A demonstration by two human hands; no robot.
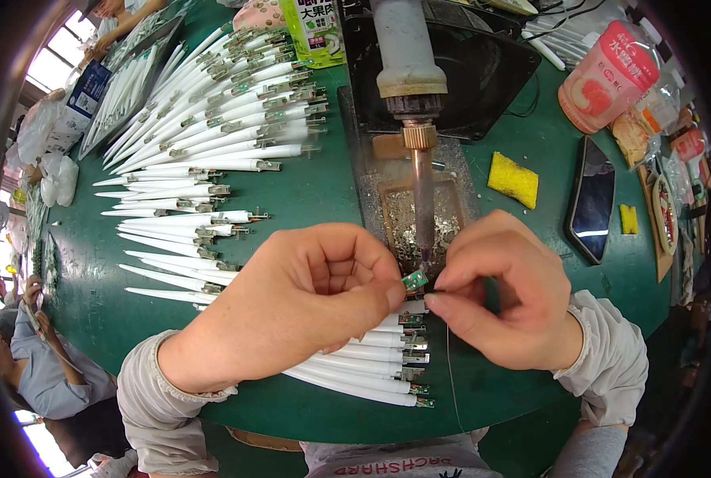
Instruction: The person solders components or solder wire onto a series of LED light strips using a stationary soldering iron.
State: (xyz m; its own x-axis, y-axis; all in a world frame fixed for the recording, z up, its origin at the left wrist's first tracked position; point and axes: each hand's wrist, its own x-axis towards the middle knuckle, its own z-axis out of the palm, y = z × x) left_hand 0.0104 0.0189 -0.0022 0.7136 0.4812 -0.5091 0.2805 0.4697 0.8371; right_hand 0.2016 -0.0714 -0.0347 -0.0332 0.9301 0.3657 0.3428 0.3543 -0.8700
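Between the thumb and fingertips of my left hand [308, 295] is a small green circuit board [414, 280]. Its far end lies right by the tip of a soldering iron [424, 187], which points down from above. My right hand [511, 291] is closed in a pinch just right of the board, on a thin wire [452, 370] that trails down toward me. Beneath both hands lies a row of white tapered sticks [355, 370] with small boards at their right ends. The exact contact between iron tip, wire and board is too small to make out.
More white sticks [204, 135] fan out at the left. Behind the hands sits a metal base [471, 187] with solder scraps. A yellow sponge [513, 180], a dark phone [592, 203] and a pink pouch [609, 76] lie right. Another person [53, 358] works at far left.
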